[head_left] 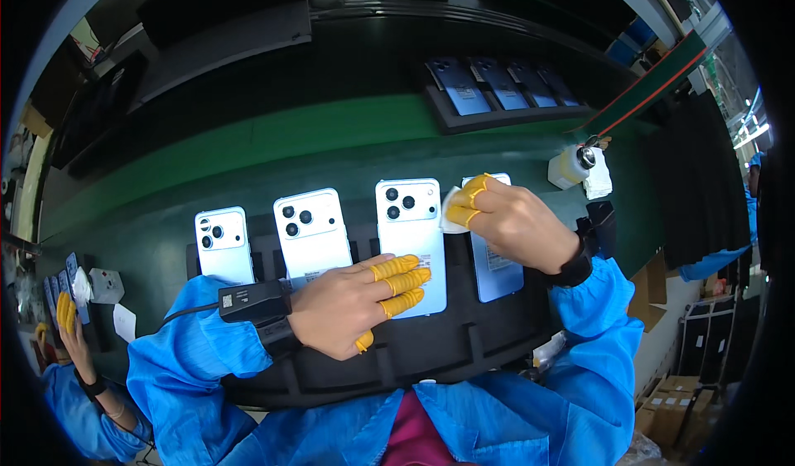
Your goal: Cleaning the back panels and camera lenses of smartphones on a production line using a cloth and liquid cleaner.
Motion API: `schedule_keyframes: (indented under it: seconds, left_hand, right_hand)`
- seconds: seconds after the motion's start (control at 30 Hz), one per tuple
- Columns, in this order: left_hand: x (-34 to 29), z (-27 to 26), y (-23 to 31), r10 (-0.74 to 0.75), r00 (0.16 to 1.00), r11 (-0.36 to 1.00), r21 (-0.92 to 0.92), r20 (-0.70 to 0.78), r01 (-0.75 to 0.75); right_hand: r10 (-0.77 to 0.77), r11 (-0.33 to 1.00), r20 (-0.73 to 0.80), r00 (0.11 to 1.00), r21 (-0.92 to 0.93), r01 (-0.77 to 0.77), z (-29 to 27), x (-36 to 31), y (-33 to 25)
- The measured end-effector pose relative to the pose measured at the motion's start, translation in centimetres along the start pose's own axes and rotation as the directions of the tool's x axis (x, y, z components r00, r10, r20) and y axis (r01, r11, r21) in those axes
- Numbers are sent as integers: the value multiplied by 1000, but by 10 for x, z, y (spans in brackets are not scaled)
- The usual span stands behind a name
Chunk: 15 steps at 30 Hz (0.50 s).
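My left hand [344, 302], wearing yellow finger cots, lies with stretched fingers on the lower back of a pale blue phone [418, 234]. My right hand [526, 227], also in yellow finger cots, pinches a white wiping cloth [452, 217] at that phone's upper right edge. Beneath the right hand lies another blue phone [499, 277], its camera end mostly hidden. Two more light phones, a left one [225, 259] and a middle one [315, 246], rest back side up in the same black tray [422, 365]. My left forearm and hand partly cover their lower ends.
A white bottle [570, 168] with a metal top stands beside a folded white cloth [597, 178] at the right. Farther back, a dark tray [480, 121] holds several blue phones. A co-worker's hand [73, 325] touches phones at the far left, near a white container [106, 286].
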<state>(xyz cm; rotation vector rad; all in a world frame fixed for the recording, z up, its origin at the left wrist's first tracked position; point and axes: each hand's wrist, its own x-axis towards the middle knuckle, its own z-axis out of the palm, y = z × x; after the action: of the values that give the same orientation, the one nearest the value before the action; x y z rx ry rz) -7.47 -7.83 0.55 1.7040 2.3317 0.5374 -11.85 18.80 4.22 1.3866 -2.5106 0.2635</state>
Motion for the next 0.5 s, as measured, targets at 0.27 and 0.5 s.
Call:
schedule_keyframes:
  seconds: [0.27,0.5]
  left_hand:
    - [-10,3,-12,21,997,998,-52,-68,-25]
    - [-16,1,-13,-56,998,998,-40,-21,55]
  right_hand:
    - [-210,967,-93,973,123,221,35,43,-22]
    - [81,996,-17,997,-38,-81,10,17,2]
